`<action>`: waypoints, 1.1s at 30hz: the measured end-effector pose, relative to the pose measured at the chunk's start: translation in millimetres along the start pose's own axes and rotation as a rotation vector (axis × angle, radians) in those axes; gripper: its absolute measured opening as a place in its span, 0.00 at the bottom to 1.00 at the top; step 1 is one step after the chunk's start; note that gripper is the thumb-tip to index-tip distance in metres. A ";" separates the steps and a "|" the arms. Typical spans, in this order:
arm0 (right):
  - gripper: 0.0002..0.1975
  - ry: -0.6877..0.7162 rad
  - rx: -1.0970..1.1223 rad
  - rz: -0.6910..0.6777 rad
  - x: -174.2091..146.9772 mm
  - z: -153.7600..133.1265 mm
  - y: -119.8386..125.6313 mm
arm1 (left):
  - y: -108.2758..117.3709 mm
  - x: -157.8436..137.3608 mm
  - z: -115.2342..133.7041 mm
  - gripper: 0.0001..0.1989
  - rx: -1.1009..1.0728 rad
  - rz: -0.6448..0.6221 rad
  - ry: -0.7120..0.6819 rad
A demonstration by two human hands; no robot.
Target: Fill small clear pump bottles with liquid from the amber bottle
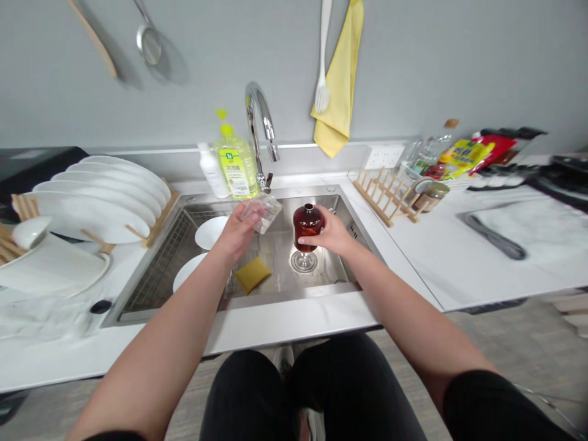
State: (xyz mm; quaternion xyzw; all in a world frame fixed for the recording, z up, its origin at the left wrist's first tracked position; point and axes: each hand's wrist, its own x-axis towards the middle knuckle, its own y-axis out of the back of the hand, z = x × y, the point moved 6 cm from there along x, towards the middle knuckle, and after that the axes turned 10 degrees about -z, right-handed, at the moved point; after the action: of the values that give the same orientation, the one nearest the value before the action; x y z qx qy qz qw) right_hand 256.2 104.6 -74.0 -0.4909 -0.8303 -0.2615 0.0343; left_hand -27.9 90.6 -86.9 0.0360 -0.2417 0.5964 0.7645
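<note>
My left hand [236, 236] is clamped on a clear, box-like piece [269, 212], probably plastic though blurred, above the sink [280, 297]. My right hand [333, 233] is wrapped around the side of a red-brown glass vessel [307, 222], mouth upward, over the drain [314, 264]. A yellow sponge [252, 274] lies below.

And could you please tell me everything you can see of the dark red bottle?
The dark red bottle looks translucent and glossy, perhaps glass, with rounded shoulders narrowing to a short neck whose mouth appears uncapped. The right hand grips its side, thumb across the front, holding it roughly upright at the sink, in line with the drain. Its lower end and any contents are hard to make out.
</note>
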 end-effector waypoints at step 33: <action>0.46 -0.253 0.053 0.520 -255.1 18.1 178.6 | -69.6 -180.0 21.6 0.41 0.200 0.329 0.094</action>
State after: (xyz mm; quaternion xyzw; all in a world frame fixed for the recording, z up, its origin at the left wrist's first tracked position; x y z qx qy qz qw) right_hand 540.2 -22.2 -98.0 -0.7150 -0.6807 -0.1589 0.0093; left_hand -1.1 -97.7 -125.9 0.0439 -0.1479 0.7355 0.6597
